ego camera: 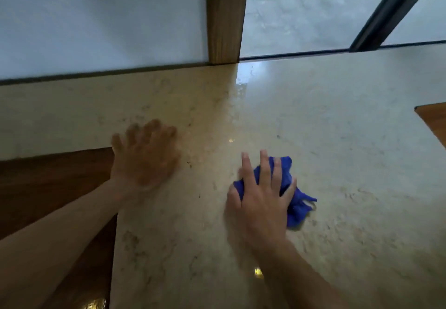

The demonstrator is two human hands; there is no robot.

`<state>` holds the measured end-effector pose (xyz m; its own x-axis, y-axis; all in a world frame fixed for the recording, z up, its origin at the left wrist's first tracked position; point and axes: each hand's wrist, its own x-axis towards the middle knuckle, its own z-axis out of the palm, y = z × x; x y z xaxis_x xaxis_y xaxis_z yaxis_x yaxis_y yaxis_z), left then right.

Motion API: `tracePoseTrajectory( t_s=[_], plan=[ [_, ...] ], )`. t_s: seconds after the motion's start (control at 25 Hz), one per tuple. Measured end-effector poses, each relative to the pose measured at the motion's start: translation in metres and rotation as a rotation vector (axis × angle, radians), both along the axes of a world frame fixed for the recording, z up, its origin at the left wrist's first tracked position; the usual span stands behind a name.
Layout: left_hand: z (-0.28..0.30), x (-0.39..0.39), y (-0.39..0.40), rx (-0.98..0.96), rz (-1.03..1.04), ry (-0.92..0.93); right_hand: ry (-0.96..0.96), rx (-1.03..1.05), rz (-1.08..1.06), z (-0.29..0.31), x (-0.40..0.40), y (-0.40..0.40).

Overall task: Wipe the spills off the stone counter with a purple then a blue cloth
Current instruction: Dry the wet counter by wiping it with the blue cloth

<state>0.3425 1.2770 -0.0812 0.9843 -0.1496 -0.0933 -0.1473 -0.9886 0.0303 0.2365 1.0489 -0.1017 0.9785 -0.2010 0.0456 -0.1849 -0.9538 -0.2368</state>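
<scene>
Plainly, the right hand (261,197) pressed flat-fingered on the blue cloth (293,197); the left hand (144,156) lay open alongside; wet sheen (241,84) beyond the fingertips risked being missed.

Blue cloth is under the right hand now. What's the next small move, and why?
Probably push the blue cloth forward toward the wooden post. A glossy wet-looking streak shows on the stone counter there, beyond the cloth. The right hand presses flat on the bunched cloth, and the left hand rests spread on the counter's edge, blurred, seemingly bracing.
</scene>
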Motion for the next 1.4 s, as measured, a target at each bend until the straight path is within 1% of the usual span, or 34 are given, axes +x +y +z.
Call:
tracePoseTrajectory(
  t_s=[0.08,0.16,0.24,0.28,0.36,0.48,0.56,0.6,0.68,0.76,0.8,0.88,1.04,1.12,1.24,1.32,1.4],
  plan=[
    [-0.014,0.009,0.028,-0.009,0.066,0.050,0.080,0.083,-0.032,0.006,0.095,-0.014],
    [-0.020,0.009,0.027,-0.023,0.033,0.028,0.099,0.108,-0.046,0.012,0.181,-0.029],
    [-0.021,0.007,0.023,-0.018,0.025,0.000,0.116,0.135,-0.055,0.014,0.251,-0.029],
    [-0.019,0.008,0.023,-0.013,0.037,0.017,0.107,0.145,-0.072,0.012,0.277,-0.023],
    [-0.020,0.010,0.022,-0.025,0.049,0.023,0.038,0.158,-0.113,0.009,0.306,-0.012],
    [-0.020,0.010,0.024,-0.037,0.061,0.017,-0.049,0.270,-0.159,0.009,0.324,0.016],
    [-0.020,0.010,0.026,-0.049,0.057,0.022,-0.051,0.278,-0.118,0.010,0.320,0.022],
    [-0.020,0.010,0.026,-0.049,0.052,0.023,-0.035,0.249,-0.047,0.012,0.314,0.020],
    [-0.020,0.011,0.029,-0.044,0.050,0.015,0.031,0.199,0.148,0.017,0.290,0.012],
    [-0.019,0.011,0.029,-0.030,0.046,0.023,0.068,0.155,0.322,0.015,0.243,0.008],
    [-0.019,0.011,0.028,-0.025,0.043,0.034,0.070,0.153,0.371,0.015,0.215,0.008],
    [-0.018,0.011,0.027,-0.015,0.055,0.060,0.074,0.168,0.405,0.015,0.157,0.015],
    [-0.008,0.009,0.022,0.005,0.070,0.044,0.071,0.133,0.350,0.013,0.022,0.018],
    [-0.003,-0.005,0.021,-0.019,0.088,0.033,0.044,0.120,0.241,0.012,-0.055,0.011],
    [0.002,-0.042,0.023,-0.018,0.141,0.110,0.119,0.079,0.058,0.014,-0.160,0.000],
    [0.008,-0.075,0.029,0.027,0.134,0.134,0.140,0.011,-0.006,0.017,-0.232,-0.001],
    [0.012,-0.102,0.046,0.052,0.097,0.144,0.142,0.007,-0.061,0.018,-0.309,0.009]
  ],
)
